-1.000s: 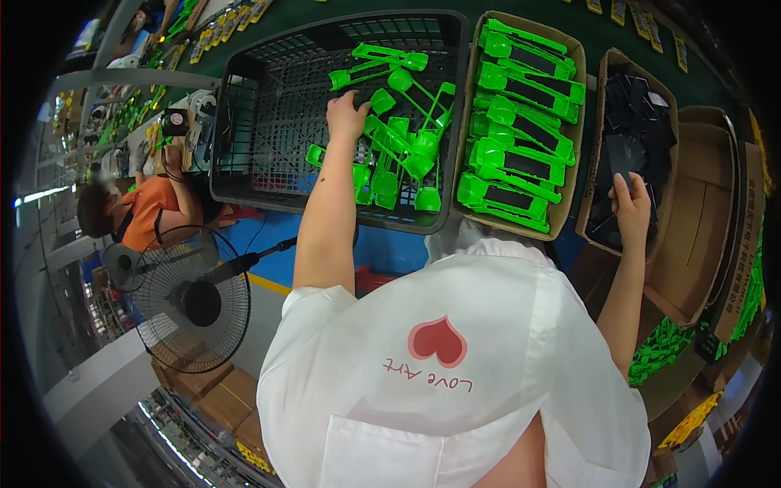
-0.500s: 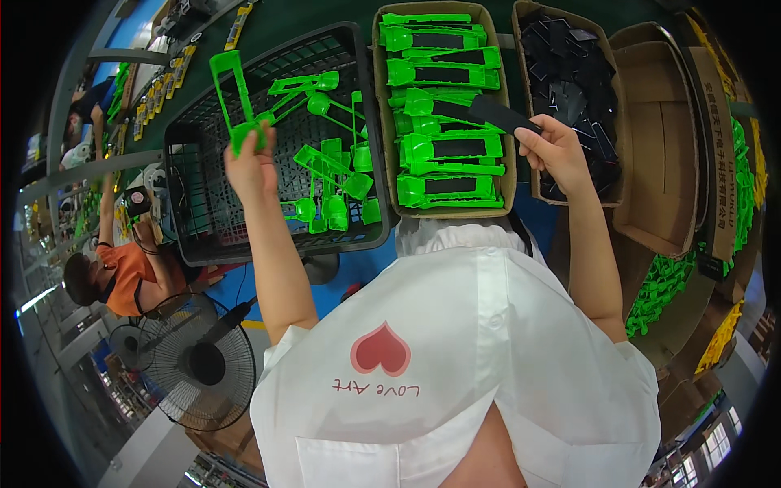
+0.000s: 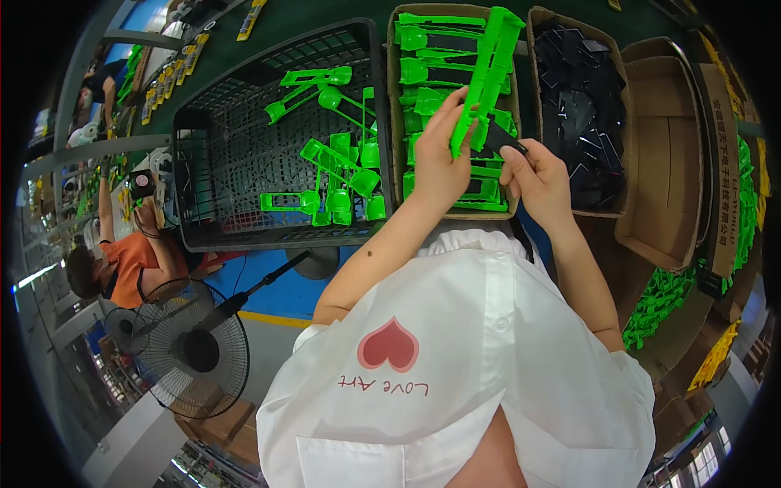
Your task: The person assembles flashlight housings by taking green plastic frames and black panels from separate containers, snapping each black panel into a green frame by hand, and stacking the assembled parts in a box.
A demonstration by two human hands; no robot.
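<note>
Passage left, jam at centre.
Black crate: bare along left, loose green frames crowding right. Filled carton: way over its middle blocked by left hand, right hand, held green frame.

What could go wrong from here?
Possible misalignment: the right hand grips the black piece near one end, so it might tilt against the green frame in the left hand.
Possible drop: both are held above the cardboard box, so either might land among the green parts in it.
Possible snag: the frame's far end reaches over those parts and might catch one.
</note>
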